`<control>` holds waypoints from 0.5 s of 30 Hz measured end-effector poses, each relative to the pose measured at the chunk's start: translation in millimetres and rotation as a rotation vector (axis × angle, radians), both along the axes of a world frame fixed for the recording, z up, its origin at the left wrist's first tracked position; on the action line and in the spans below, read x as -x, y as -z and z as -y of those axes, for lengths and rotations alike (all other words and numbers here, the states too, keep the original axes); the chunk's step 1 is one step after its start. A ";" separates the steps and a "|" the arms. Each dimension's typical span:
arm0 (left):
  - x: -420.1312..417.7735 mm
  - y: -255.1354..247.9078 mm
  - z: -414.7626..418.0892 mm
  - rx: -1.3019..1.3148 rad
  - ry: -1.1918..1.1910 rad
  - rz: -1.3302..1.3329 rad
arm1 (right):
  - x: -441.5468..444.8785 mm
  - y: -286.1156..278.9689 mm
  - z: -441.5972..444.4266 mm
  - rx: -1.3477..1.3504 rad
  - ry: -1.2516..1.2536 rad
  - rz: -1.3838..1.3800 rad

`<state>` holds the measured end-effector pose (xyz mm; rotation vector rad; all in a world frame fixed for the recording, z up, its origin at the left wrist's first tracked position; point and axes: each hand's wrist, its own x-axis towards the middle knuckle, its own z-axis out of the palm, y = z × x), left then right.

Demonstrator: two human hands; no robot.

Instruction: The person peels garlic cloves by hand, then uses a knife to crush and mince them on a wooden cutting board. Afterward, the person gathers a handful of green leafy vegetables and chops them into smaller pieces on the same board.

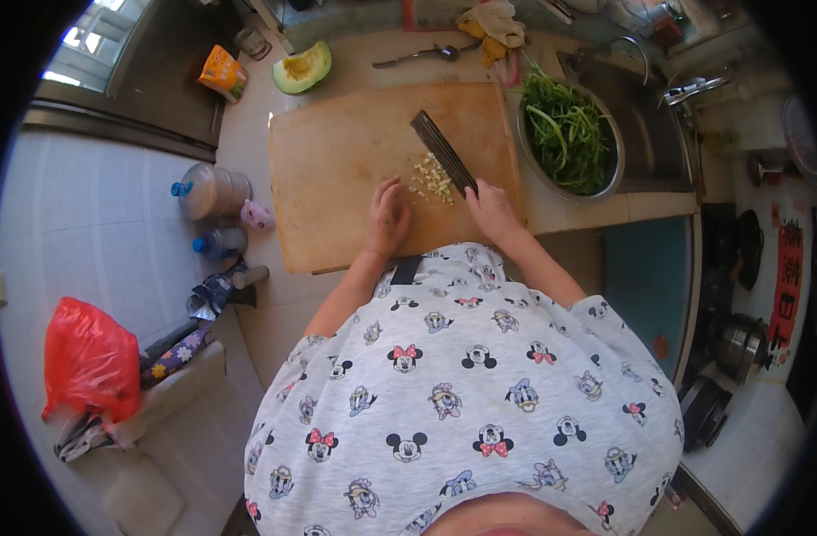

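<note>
My right hand grips the handle end of a kitchen knife with a dark, streaked blade, slanting up and left over a large wooden cutting board. Close along the blade's left side lies a small pile of chopped garlic. My left hand is at the board's near part, left of the garlic. Its fingers point away from me, thumb apart, and no object shows in it.
Right of the board stands a metal bowl of leafy greens, beside a sink. Behind the board are a cut green-skinned melon or squash, an orange packet and a metal peeler-like tool. Large plastic bottles stand left.
</note>
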<state>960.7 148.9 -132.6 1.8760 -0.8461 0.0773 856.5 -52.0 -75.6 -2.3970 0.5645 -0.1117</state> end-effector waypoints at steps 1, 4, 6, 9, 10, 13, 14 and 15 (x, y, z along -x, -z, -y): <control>0.1 0.9 -0.9 0.006 0.001 -0.017 | 3.7 -3.5 -1.5 0.003 0.004 -0.002; 1.3 -2.4 -1.3 0.007 -0.002 -0.023 | 0.3 -24.7 -3.3 0.064 -0.029 -0.090; 1.8 -5.3 -1.0 -0.003 0.003 -0.017 | -1.5 -32.1 -5.3 0.108 -0.056 -0.134; 2.1 -5.4 -1.1 -0.017 0.013 -0.010 | -4.4 -25.7 -9.1 0.129 -0.060 -0.147; 1.8 -5.1 0.7 -0.014 0.014 -0.004 | -5.9 -14.9 -8.2 0.122 -0.041 -0.160; 1.6 -3.0 1.3 -0.020 0.004 0.009 | -5.8 -1.2 -3.5 0.087 -0.033 -0.092; 1.7 -2.2 1.2 -0.024 -0.001 0.012 | -5.1 0.7 -1.8 0.073 -0.038 -0.052; 1.9 -2.3 0.2 -0.026 0.001 0.003 | -4.4 -4.4 -3.5 0.056 -0.043 -0.042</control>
